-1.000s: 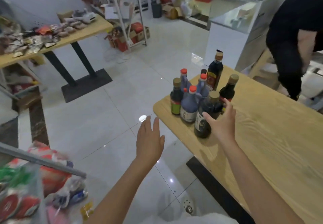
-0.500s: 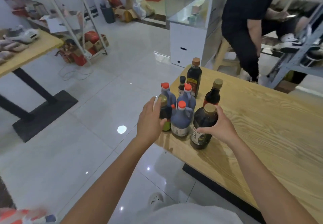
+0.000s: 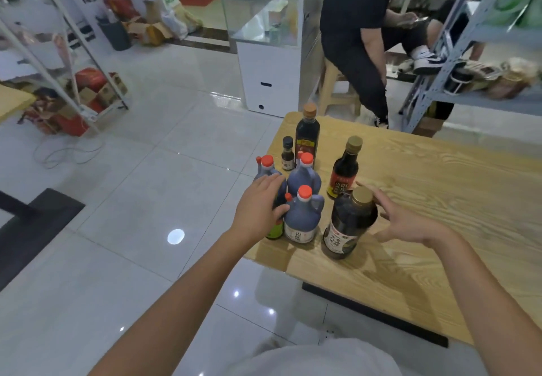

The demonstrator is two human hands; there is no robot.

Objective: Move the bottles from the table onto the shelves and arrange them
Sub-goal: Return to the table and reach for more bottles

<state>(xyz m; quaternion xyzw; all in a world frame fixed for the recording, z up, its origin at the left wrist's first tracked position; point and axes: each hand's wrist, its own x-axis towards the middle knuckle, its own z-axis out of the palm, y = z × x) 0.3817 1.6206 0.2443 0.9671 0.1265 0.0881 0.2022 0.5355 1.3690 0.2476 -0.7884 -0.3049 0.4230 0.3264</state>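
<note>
Seven bottles are sitting bunched up at the near-left corner of the wooden table (image 3: 440, 199), none on any shelf. The left hand (image 3: 258, 208) is wrapping around a green-label bottle (image 3: 275, 229) at the table's edge, fingers curled on it, and it's mostly hiding that bottle. The right hand (image 3: 407, 220) is hovering spread wide just beside the big gold-cap bottle (image 3: 346, 223), fingers fanned out behind its cap, not really gripping anything as far as I can see.

Between the two hands, a red-cap jug (image 3: 302, 217) is standing upright, with a second red-cap jug (image 3: 303, 175) right behind it and a third (image 3: 267, 166) poking out above the left hand. Further back there's a tiny dark bottle (image 3: 288, 153), a tall dark bottle (image 3: 307, 135) and a gold-cap bottle with a red label (image 3: 346, 169). A metal shelf rack (image 3: 457, 53) is standing past the far side of the table, well apart from the bottles.
</note>
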